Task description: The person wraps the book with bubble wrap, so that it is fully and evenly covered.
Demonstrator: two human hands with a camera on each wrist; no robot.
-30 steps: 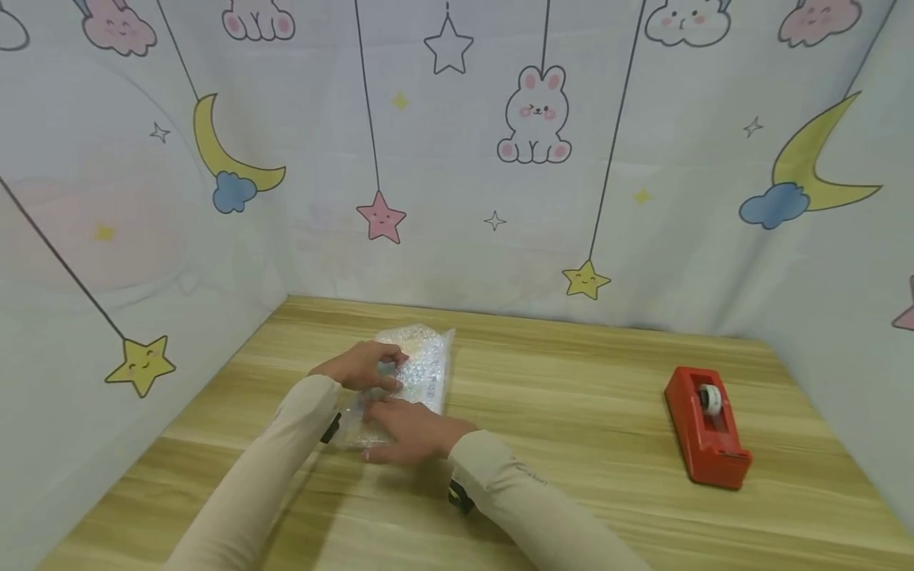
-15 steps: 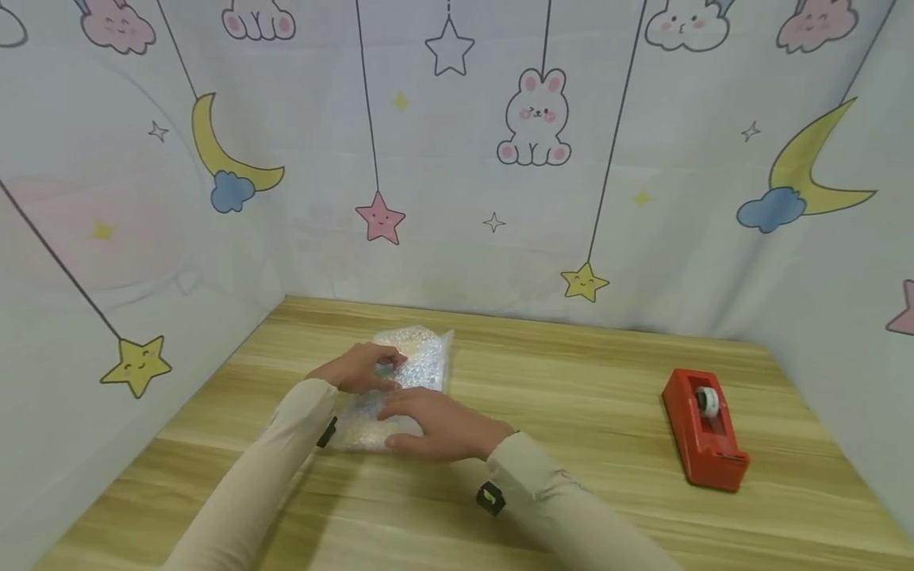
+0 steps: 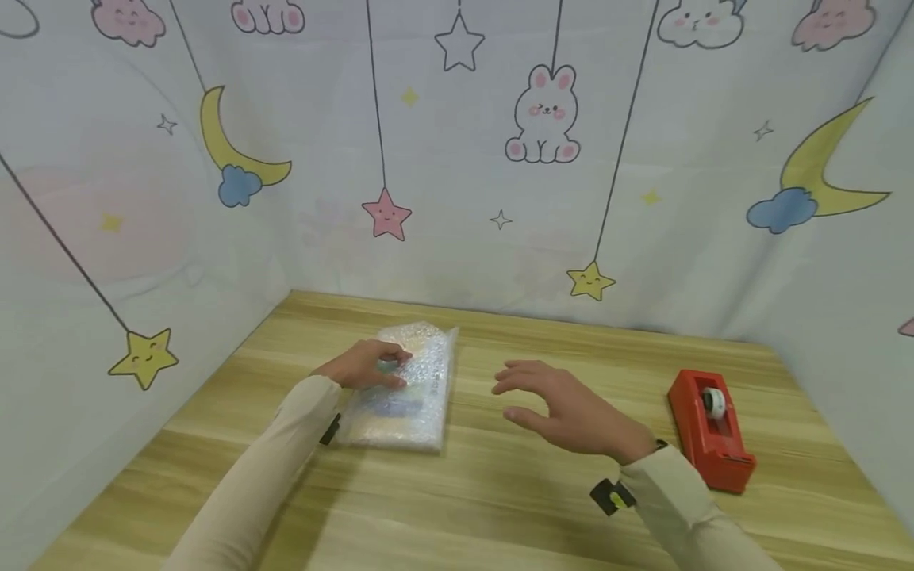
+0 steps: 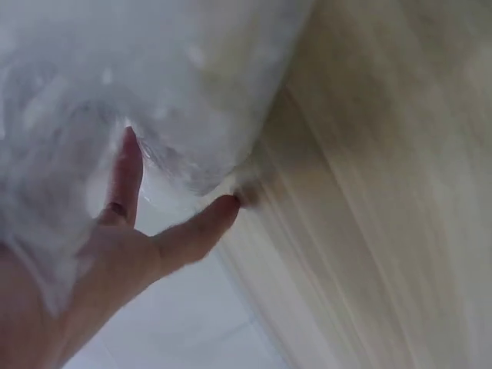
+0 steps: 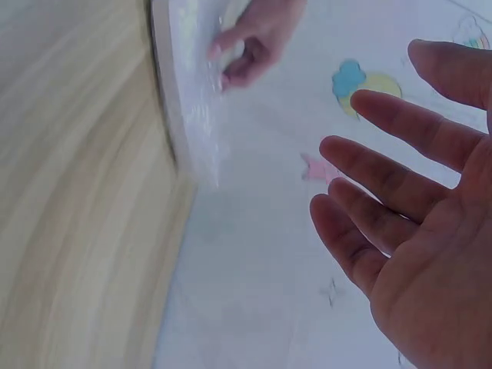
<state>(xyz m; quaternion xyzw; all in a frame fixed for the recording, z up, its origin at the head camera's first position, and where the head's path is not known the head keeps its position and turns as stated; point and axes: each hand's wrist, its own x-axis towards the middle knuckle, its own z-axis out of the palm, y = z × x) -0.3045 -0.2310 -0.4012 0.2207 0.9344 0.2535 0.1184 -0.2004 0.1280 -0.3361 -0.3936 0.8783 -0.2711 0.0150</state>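
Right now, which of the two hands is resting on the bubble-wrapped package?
The left hand: its fingers lie on the far end of the clear bubble-wrapped flat package. The right hand hovers open above the bare wooden table, between package and red tape dispenser.

Head view high, facing forward-down, wrist views close, sharing bubble-wrapped parcel (image 3: 403, 392).

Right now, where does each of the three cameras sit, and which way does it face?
Head: worn on the head, looking forward and down at the wooden table; shows both sleeved arms, the left hand on the bubble-wrapped packet, the right hand open above the table, and the red tape dispenser.
Left wrist: close under the left hand, facing the packet.
Right wrist: beside the right hand's open palm, facing the packet's edge.
Shared: all three show the packet.
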